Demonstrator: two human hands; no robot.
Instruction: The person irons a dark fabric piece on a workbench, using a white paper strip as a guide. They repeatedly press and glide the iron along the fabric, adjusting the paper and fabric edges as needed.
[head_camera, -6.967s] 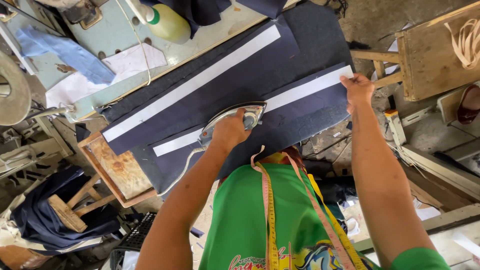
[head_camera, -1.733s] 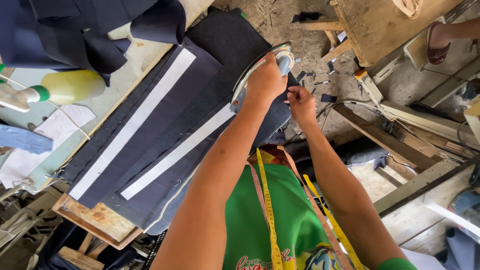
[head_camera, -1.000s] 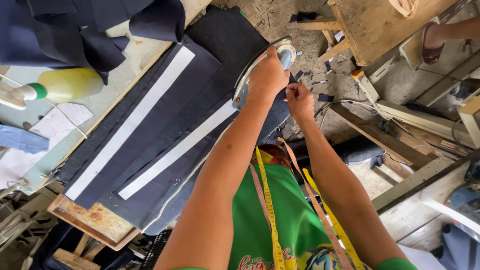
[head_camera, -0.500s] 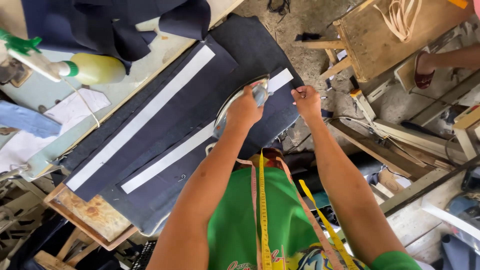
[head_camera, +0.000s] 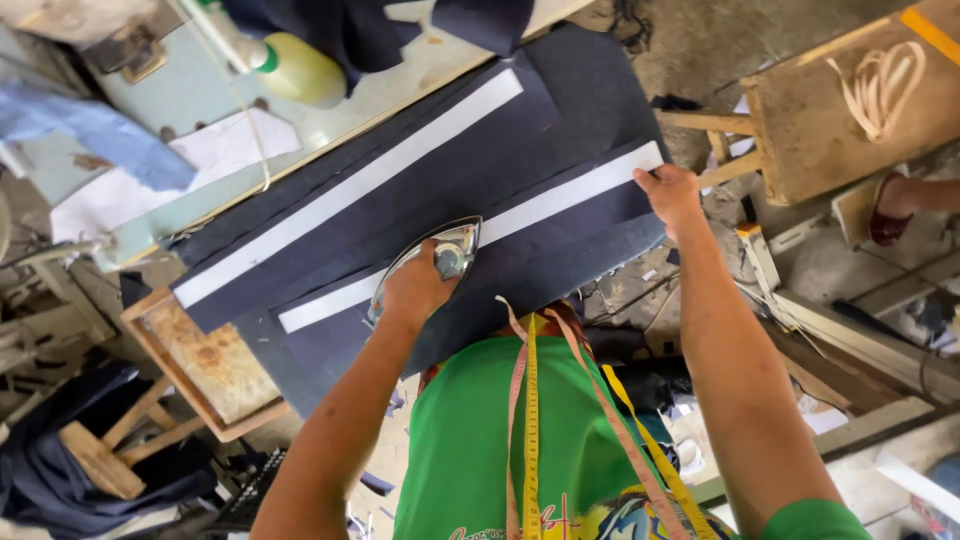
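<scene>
Iron (head_camera: 432, 262) sits on the near strip (head_camera: 560, 198), spray bottle (head_camera: 290, 65) behind.

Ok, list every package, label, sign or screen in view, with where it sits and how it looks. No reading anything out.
No signs or screens show.
Spray bottle: top left on the pale worktop, lying on its side, yellow-green body, green collar, white nozzle.
Shirt print: bottom edge on the green shirt, red script beside a blue and yellow picture, partly under the tape measure.

Single head-worn view, steeply downward over own arms onto dark-cloth ironing board (head_camera: 600, 90), close range.
</scene>
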